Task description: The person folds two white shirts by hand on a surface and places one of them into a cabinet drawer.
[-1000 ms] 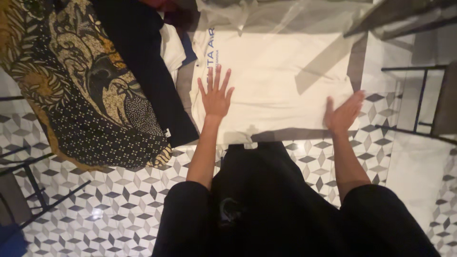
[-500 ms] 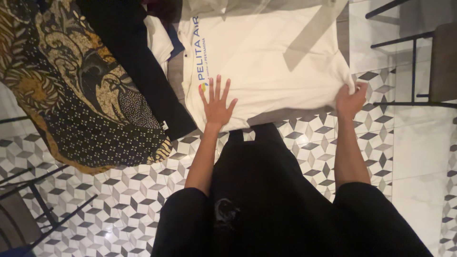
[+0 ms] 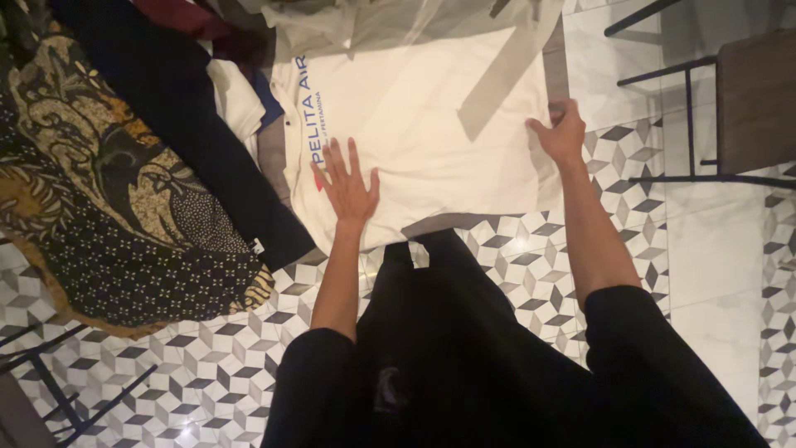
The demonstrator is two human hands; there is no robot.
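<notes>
1. Our left hand (image 3: 347, 186) lies flat on the white shirt (image 3: 431, 124), palm down, fingers spread and released, gripping nothing.
2. The fingertips of that hand point away from us, and just past them runs a line of blue lettering along the shirt's left edge.
3. Our right hand (image 3: 561, 135) sits at the shirt's right edge with the fingers curled and clenched on the cloth there; the thumb points in toward the shirt's middle.
4. The shirt is spread on the tiled floor (image 3: 207, 348), between our two hands, and stretches away from both sets of fingers toward the top of the view.
5. The shirt's near hem lies just behind our left wrist, close to our dark clothing (image 3: 448, 348).
6. Left of our left fingers, just beside the shirt, a long black cloth (image 3: 174, 116) runs slantwise; a small white garment (image 3: 236, 99) shows between it and the shirt.
7. Further left of that lies a dark patterned fabric (image 3: 108, 207) with gold figures and white dots.
8. Right of our right fingers, well apart, stands a chair (image 3: 750, 99) with thin black metal legs.
9. Beyond the fingertips, at the shirt's far end, we see a clear plastic wrapping (image 3: 398, 21), crumpled.
</notes>
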